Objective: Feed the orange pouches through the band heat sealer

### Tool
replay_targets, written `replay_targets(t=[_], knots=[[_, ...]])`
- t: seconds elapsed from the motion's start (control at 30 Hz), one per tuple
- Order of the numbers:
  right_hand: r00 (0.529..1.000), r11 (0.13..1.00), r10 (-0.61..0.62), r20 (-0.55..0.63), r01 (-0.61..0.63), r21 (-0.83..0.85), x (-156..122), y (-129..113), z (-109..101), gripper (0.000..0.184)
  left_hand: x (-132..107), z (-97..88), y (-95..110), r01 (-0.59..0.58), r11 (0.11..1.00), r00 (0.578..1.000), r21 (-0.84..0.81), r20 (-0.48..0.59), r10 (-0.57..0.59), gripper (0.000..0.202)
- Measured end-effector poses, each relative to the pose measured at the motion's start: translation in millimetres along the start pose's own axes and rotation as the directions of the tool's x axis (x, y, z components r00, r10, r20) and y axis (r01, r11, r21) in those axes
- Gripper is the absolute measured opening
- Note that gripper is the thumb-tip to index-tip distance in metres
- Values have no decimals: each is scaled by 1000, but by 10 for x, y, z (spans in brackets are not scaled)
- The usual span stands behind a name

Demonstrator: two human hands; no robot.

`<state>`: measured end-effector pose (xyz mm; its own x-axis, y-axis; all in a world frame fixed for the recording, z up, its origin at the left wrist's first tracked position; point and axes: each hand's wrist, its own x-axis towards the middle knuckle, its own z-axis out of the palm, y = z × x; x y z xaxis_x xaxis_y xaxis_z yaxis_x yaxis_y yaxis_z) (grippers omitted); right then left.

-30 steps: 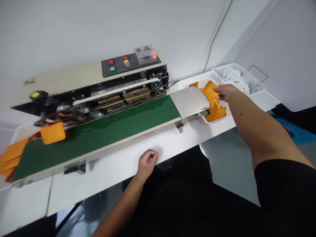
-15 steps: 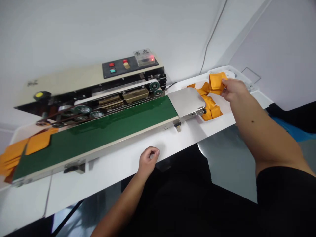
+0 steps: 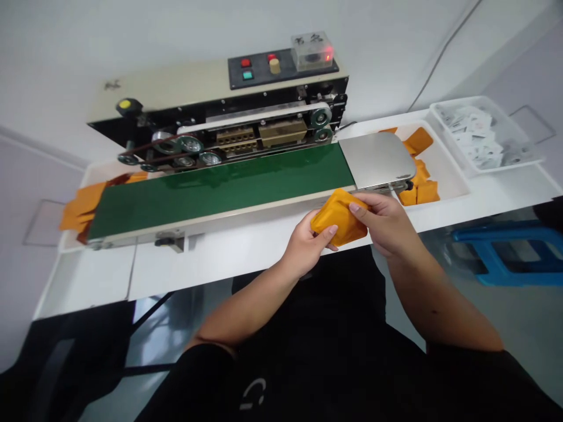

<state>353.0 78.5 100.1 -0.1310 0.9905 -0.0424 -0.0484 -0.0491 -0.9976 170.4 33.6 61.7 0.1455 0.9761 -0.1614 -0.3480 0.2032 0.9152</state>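
Observation:
Both hands grip one small orange pouch (image 3: 341,218) in front of my body, just before the belt machine's right part. My left hand (image 3: 304,243) pinches its left side, thumb on top. Its right edge is between the thumb and fingers of my right hand (image 3: 385,220). Behind the pouch lies the machine's green conveyor belt (image 3: 229,190), with a bare metal plate (image 3: 376,157) at its right end. The band sealer (image 3: 211,99) runs along the back of the belt, with rollers and a red light showing.
More orange pouches (image 3: 420,176) lie in a white bin (image 3: 455,176) at right. Beside it, a clear tray (image 3: 497,167) holds many small white packets (image 3: 472,135). Orange pouches (image 3: 85,205) are heaped off the belt's left end. A blue stool (image 3: 488,258) stands at lower right.
My right hand has brought the orange pouch from above the right bin to in front of my body. My left hand has risen and taken hold of it too. The view has shifted.

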Motion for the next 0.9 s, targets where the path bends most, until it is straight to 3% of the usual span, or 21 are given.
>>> replay_targets(t=[0.17,0.33,0.43,0.53,0.67,0.73,0.9], knots=[[996,990,12,-85,0,140,45,146,99,27,-61,-161,-121,-10,999,992,-38,-128,5,61],[990,977,14,-144,17,211,1,224,212,30,-87,-213,-112,-34,998,981,-48,-193,24,59],[994,957,84,-76,-59,282,-44,247,295,40,-94,-212,-109,-47,997,974,-61,-225,32,57],[983,892,183,32,-180,415,-62,258,339,46,-90,-214,-135,-76,995,967,-72,-249,56,55],[980,794,183,-79,-100,600,-60,205,290,48,-78,-242,-177,-101,990,953,-96,-294,69,56],[974,797,179,-140,-61,601,-55,151,219,51,-82,-274,-197,-103,989,949,-103,-307,67,57],[980,910,107,-165,-30,413,16,33,-12,50,-140,-418,-285,-103,992,944,-68,-322,76,58]])
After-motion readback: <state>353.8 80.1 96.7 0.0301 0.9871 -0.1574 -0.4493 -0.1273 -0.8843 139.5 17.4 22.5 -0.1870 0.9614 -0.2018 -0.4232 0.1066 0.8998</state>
